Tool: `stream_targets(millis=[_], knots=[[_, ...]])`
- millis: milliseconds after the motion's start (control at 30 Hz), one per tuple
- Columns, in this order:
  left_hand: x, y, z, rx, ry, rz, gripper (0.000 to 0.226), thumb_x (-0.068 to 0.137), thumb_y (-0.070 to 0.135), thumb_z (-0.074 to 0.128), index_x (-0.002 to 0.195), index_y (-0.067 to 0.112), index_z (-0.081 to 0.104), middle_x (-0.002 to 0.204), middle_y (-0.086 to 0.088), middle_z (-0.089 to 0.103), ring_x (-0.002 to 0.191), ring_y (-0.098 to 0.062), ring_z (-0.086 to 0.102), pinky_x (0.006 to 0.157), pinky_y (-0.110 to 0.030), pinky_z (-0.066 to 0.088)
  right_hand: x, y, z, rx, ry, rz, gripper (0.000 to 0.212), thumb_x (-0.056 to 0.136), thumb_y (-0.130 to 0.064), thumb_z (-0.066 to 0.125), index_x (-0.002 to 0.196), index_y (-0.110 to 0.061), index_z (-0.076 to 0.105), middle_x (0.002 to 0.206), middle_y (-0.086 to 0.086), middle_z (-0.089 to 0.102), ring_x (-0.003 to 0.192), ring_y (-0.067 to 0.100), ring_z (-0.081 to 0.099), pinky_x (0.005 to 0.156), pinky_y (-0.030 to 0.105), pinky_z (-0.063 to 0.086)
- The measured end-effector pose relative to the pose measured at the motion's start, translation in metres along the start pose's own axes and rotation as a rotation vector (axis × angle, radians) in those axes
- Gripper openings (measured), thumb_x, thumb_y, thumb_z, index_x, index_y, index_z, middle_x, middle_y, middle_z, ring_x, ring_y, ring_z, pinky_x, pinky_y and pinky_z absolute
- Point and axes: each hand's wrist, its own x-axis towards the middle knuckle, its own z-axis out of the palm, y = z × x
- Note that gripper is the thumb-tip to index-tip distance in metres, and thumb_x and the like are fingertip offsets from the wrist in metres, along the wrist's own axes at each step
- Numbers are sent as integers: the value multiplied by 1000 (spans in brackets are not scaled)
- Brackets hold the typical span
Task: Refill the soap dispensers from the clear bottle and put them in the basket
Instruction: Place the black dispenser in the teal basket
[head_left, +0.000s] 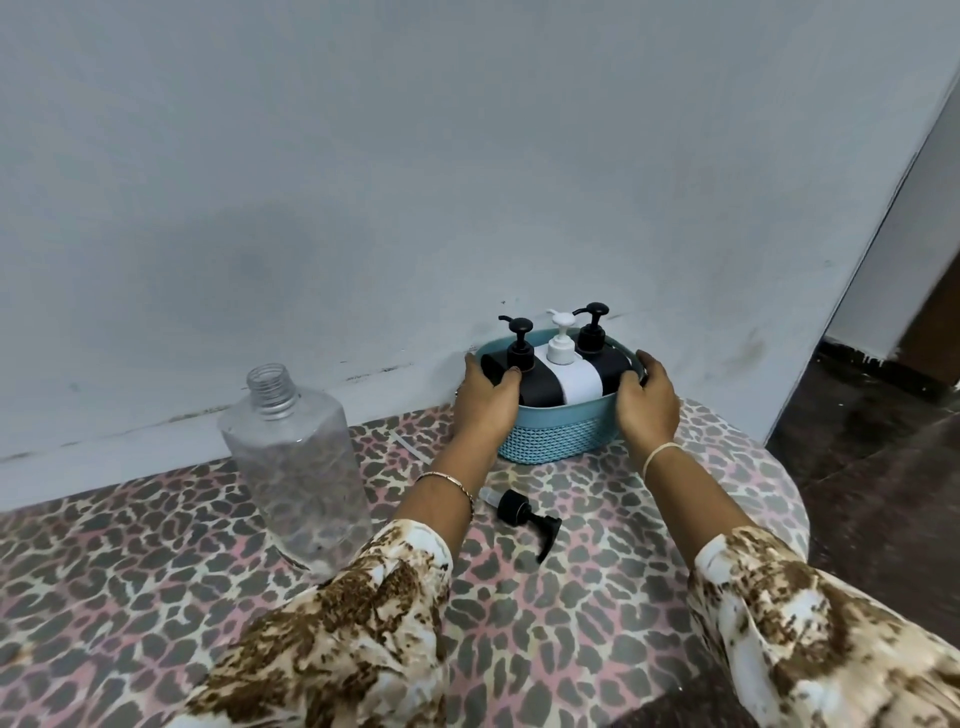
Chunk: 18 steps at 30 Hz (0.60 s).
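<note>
Basket (561, 428) right of centre, three dispensers (561, 353) upright inside, lies lengthwise left-to-right, left hand (488, 400) and right hand (649, 405) each curled round one end, equally near, bottle (301, 467) standing lower left.

Teal basket (556, 421), two black dispensers (521, 364), one white dispenser (563, 364), leopard-print cloth (156, 571), grey wall (415, 156)

White dispenser (574, 382) base inside basket (561, 431)

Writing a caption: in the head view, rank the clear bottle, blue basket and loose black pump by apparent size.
1. clear bottle, though it stands nearer the camera, so its lead is unsure.
2. blue basket.
3. loose black pump, clearly smallest.
</note>
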Motion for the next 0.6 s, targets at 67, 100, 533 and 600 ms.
stream_targets(millis=[67, 100, 533, 600], knots=[[1, 0, -2, -7, -12, 2, 66, 96, 31, 48, 153, 20, 15, 150, -5, 39, 135, -26, 40, 107, -34, 34, -1, -2, 1, -18, 24, 6, 48, 94, -17, 38, 142, -19, 44, 141, 5, 51, 128, 29, 46, 107, 37, 35], [1, 1, -4, -4, -22, -2, 65, 96, 30, 48, 152, 19, 17, 150, -5, 39, 135, -26, 40, 107, -34, 34, -2, -3, 1, -30, 38, 7, 48, 94, -17, 38, 142, -19, 44, 141, 5, 51, 128, 29, 46, 107, 37, 34], [-2, 4, -5, 25, -42, -20, 62, 93, 33, 48, 150, 22, 25, 145, -4, 46, 129, -27, 47, 107, -42, 40, -8, -6, -5, -140, 31, -53, 45, 96, -14, 36, 140, -17, 46, 138, 7, 54, 121, 33, 51, 100, 36, 39], [-3, 5, -4, 24, -35, -30, 61, 95, 30, 47, 150, 20, 23, 146, -4, 44, 130, -27, 46, 107, -39, 39, -6, -7, -6, -150, 12, -59, 45, 97, -14, 35, 140, -17, 45, 139, 7, 54, 121, 33, 51, 100, 37, 39]])
